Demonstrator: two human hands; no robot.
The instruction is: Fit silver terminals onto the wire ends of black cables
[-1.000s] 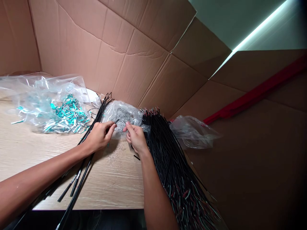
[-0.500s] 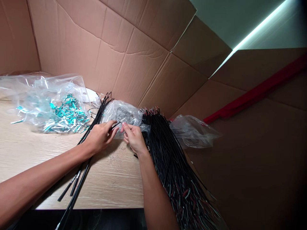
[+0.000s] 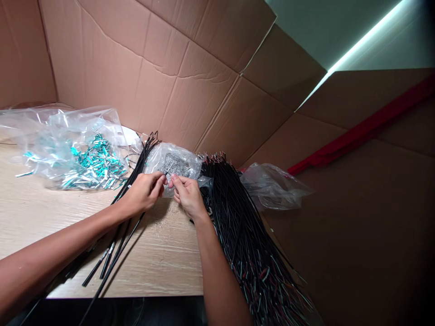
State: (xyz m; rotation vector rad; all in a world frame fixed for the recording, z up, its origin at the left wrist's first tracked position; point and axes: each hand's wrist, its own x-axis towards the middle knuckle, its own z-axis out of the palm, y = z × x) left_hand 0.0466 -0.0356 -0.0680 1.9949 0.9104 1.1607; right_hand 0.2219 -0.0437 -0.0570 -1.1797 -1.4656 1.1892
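My left hand [image 3: 149, 186] is closed, thumb against forefinger, around a thin black cable [image 3: 90, 307] whose long end trails down past the table's front edge. Close beside it, my right hand [image 3: 189, 195] pinches at the cable's tip. Whatever lies between those fingertips is too small to make out. Just behind both hands sits a clear plastic bag [image 3: 194, 159] with a heap of small silvery metal pieces [image 3: 178, 164]. Several black cables [image 3: 136, 168] lie under my left forearm, some with shiny foil near their lower ends.
On the left, a clear bag [image 3: 61, 131] holds teal and silver foil strips [image 3: 100, 156]. A thick bundle of black cables [image 3: 234, 203] with bared red and white wire ends lies right of my right arm. Another clear bag [image 3: 275, 188] is behind it. Cardboard walls [image 3: 118, 68] enclose the table [image 3: 170, 267].
My left thumb has closed in and the two hands' fingertips have come nearer together. The cable end that stuck out between them is now mostly hidden. The cable's trailing part has shifted slightly.
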